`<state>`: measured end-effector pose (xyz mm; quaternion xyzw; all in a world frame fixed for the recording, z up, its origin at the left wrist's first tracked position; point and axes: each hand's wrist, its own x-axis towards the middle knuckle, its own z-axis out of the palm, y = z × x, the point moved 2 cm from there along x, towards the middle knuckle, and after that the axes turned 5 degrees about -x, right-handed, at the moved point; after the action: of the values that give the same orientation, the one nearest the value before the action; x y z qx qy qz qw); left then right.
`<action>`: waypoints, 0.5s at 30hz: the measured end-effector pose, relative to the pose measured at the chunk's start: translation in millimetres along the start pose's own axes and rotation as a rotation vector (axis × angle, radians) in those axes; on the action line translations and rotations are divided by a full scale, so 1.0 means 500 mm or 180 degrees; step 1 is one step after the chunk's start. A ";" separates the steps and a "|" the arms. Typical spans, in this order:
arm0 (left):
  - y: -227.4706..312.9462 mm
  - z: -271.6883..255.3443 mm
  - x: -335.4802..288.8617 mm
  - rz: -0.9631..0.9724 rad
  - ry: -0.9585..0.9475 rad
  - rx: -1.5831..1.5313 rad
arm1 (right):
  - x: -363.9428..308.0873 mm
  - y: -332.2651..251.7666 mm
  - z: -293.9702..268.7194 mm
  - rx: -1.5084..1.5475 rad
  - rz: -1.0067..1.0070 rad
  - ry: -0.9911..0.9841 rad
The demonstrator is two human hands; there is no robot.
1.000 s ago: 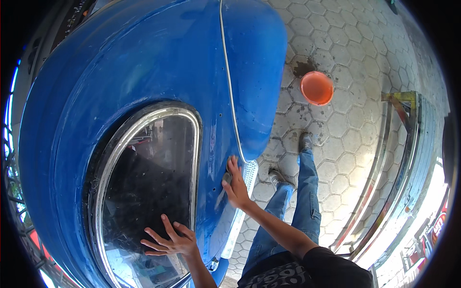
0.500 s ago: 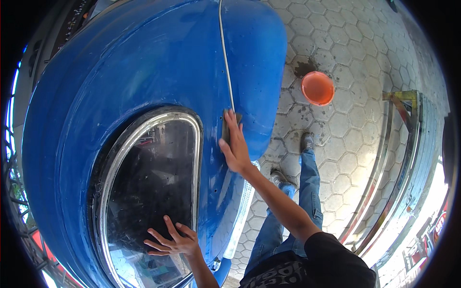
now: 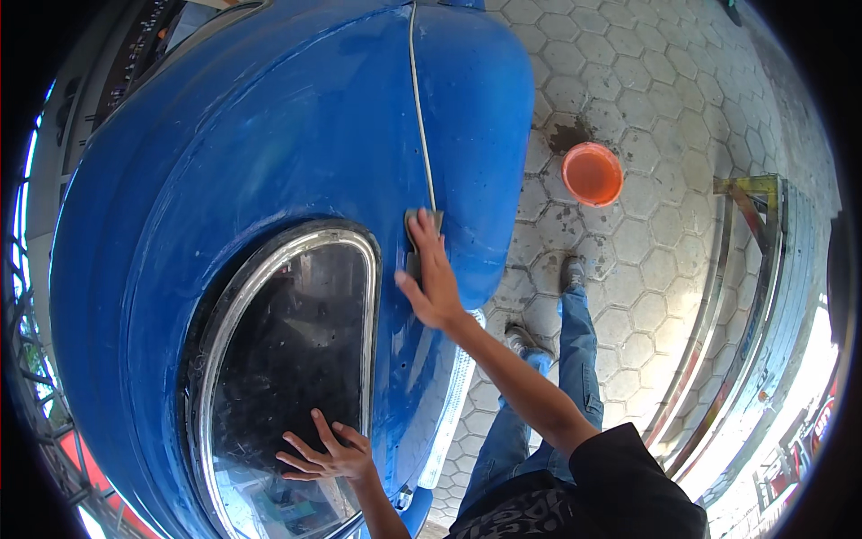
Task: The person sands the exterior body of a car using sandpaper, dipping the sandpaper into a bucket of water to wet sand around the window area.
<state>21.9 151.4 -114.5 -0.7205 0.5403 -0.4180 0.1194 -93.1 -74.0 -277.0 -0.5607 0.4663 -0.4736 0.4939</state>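
Note:
A blue car body [image 3: 296, 135] with a dull, scuffed surface fills the left half of the view. My right hand [image 3: 431, 278] lies on its panel beside the window, fingers extended over a small grey-brown flat pad [image 3: 412, 262] and pressing it to the paint. The pad looks like sandpaper, mostly covered by the hand. Just beyond the fingertips runs a pale trim strip [image 3: 418, 117] along a seam. Nearer to me, my left hand [image 3: 334, 454] is open, fingers spread over the dark window [image 3: 287, 359] inside its chrome frame [image 3: 213, 355]; it holds nothing.
An orange bucket [image 3: 593, 173] with liquid in it stands on the hexagonal paving [image 3: 633, 234], beside a wet patch [image 3: 567, 135]. To the right is a worn bench-like frame [image 3: 763, 269]. My legs [image 3: 579, 350] are close to the car's side.
My right hand and the pad have shifted slightly left across the panel. The left hand keeps its spread pose over the window. The whole view has shifted a little.

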 end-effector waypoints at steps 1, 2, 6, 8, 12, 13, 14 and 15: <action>-0.001 0.001 -0.002 -0.0003 -0.0003 0.0014 | -0.062 -0.005 0.007 -0.0017 -0.0088 -0.0314; -0.005 -0.002 -0.003 -0.0005 -0.0013 0.0012 | -0.132 -0.012 0.013 -0.0040 -0.0157 -0.0628; -0.004 -0.004 0.002 -0.0008 -0.0040 0.0033 | -0.216 -0.008 0.014 -0.0085 -0.0024 -0.1017; -0.002 0.000 0.003 -0.0023 -0.0037 -0.0002 | -0.127 -0.015 0.008 -0.0105 -0.0077 -0.0854; 0.010 0.001 0.003 -0.0060 0.0017 -0.0077 | -0.076 -0.051 0.008 -0.0207 -0.0210 -0.0537; 0.008 0.002 -0.001 -0.0080 0.0018 -0.0088 | -0.120 -0.058 0.018 -0.0223 -0.0245 -0.0630; 0.007 0.003 -0.001 -0.0102 0.0022 -0.0117 | -0.197 -0.058 0.026 -0.0276 -0.0213 -0.0884; 0.003 0.002 -0.002 -0.0117 0.0016 -0.0123 | -0.278 -0.059 0.039 -0.0309 -0.0136 -0.1151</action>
<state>21.4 151.2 -116.4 -0.7315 0.5352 -0.4114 0.0964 -88.2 68.2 -258.7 -0.6696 0.3803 -0.3524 0.5319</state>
